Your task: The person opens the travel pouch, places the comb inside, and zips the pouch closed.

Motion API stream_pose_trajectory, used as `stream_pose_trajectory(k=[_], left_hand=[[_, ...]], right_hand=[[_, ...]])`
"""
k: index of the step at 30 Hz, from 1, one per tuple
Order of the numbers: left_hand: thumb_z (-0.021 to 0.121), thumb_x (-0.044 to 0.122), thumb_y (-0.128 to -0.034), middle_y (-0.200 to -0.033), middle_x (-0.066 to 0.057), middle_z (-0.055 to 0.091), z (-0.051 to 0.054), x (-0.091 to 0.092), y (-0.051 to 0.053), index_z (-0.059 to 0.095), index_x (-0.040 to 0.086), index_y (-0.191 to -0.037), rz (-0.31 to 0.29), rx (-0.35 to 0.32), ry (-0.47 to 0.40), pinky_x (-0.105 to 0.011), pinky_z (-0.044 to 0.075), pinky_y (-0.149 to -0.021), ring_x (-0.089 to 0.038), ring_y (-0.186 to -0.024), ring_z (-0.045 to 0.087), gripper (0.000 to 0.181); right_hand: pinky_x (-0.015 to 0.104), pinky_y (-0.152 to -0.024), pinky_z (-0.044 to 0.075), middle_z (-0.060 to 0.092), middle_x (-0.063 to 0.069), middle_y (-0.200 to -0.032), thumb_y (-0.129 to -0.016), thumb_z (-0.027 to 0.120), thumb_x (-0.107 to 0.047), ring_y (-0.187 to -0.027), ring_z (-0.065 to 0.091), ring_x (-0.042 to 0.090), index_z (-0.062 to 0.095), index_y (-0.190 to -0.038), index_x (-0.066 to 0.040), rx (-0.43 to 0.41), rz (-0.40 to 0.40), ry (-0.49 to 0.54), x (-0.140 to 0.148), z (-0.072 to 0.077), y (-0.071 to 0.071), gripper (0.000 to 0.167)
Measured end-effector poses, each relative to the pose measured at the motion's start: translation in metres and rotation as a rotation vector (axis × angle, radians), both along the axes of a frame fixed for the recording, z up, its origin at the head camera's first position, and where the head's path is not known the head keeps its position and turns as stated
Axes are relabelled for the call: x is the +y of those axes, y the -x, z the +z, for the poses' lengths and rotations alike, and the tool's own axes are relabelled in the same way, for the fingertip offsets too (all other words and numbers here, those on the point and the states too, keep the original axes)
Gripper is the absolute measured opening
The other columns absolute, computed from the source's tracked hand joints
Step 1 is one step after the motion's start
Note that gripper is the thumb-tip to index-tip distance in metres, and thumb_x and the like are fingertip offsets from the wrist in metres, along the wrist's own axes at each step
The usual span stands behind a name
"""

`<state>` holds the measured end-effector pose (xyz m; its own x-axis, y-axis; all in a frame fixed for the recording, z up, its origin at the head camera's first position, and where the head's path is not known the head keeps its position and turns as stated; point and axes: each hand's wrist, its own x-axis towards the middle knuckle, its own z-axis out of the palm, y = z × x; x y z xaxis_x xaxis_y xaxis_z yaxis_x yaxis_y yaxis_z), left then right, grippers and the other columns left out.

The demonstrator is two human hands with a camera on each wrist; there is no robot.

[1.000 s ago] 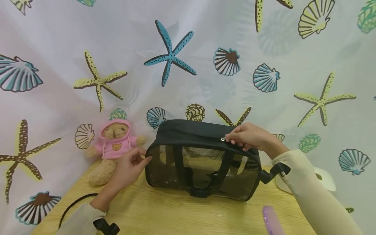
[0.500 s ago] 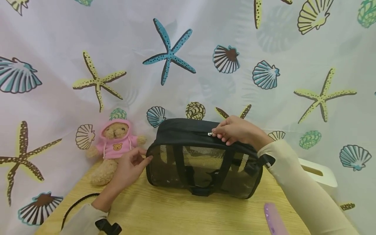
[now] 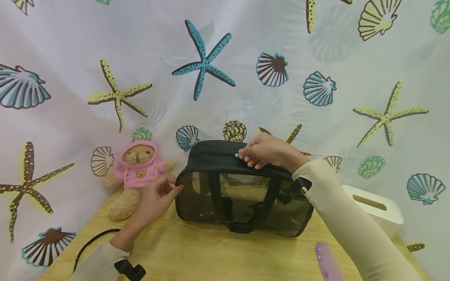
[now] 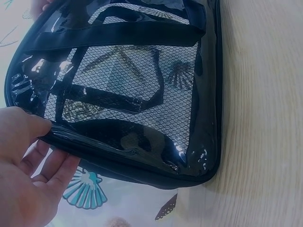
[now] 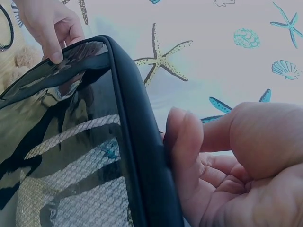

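A black bag (image 3: 207,160) with see-through smoky sides, mesh panels and dark carry straps stands upright on the wooden table. My right hand (image 3: 268,150) pinches the small silver zipper pull (image 3: 237,155) on top of it, near the middle of the zipper. At the bag's left end my left hand (image 3: 156,201) holds the upper edge between thumb and fingers. In the left wrist view the thumb (image 4: 40,126) lies on the clear side, with fingers behind the edge. The right wrist view hides the zipper pull behind the fingers (image 5: 187,146).
A teddy bear (image 3: 138,171) in a pink hoodie sits left of the bag, behind my left forearm. At the right, a white tissue box (image 3: 376,207) stands beyond my right forearm. A purple ruler-like strip (image 3: 327,261) lies in front. A black cord-like loop (image 3: 88,246) lies front left.
My right hand has drawn the zipper pull leftward along the bag's top, from the right part toward the middle. The left hand has stayed on the left edge.
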<state>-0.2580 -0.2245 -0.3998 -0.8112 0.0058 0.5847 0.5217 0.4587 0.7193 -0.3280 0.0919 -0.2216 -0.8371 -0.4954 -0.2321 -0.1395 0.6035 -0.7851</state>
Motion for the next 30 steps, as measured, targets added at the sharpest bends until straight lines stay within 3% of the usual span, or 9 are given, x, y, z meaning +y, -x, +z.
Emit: stream_pose_trajectory(k=[12, 23, 30], left_hand=[[0.076, 0.006, -0.0925, -0.064, 0.0, 0.05, 0.001, -0.001, -0.002, 0.069, 0.005, -0.096, -0.008, -0.022, 0.01, -0.022, 0.04, -0.051, -0.004, -0.053, 0.043, 0.008], [0.075, 0.004, -0.0925, -0.063, -0.002, 0.049, 0.002, 0.001, -0.003, 0.068, 0.005, -0.094, -0.033, 0.003, -0.027, -0.021, 0.04, -0.05, -0.004, -0.053, 0.043, 0.007], [0.075, 0.004, -0.0924, -0.063, -0.003, 0.049, 0.002, 0.0, -0.003, 0.068, 0.004, -0.092, -0.023, -0.004, -0.027, -0.021, 0.04, -0.051, -0.004, -0.053, 0.043, 0.007]], right_hand=[[0.022, -0.059, 0.056, 0.055, -0.001, -0.072, -0.104, 0.062, -0.02, -0.06, 0.054, 0.008, 0.073, -0.106, 0.001, -0.017, -0.01, 0.041, -0.029, 0.003, 0.001, 0.023], [0.022, -0.056, 0.056, 0.05, -0.003, -0.064, -0.106, 0.059, -0.02, -0.054, 0.05, 0.008, 0.074, -0.106, 0.002, -0.035, -0.002, 0.081, -0.065, 0.004, 0.0, 0.026], [0.022, -0.056, 0.057, 0.052, -0.001, -0.063, -0.106, 0.06, -0.019, -0.051, 0.052, 0.008, 0.071, -0.091, -0.001, -0.03, 0.005, 0.091, -0.083, 0.003, 0.002, 0.026]])
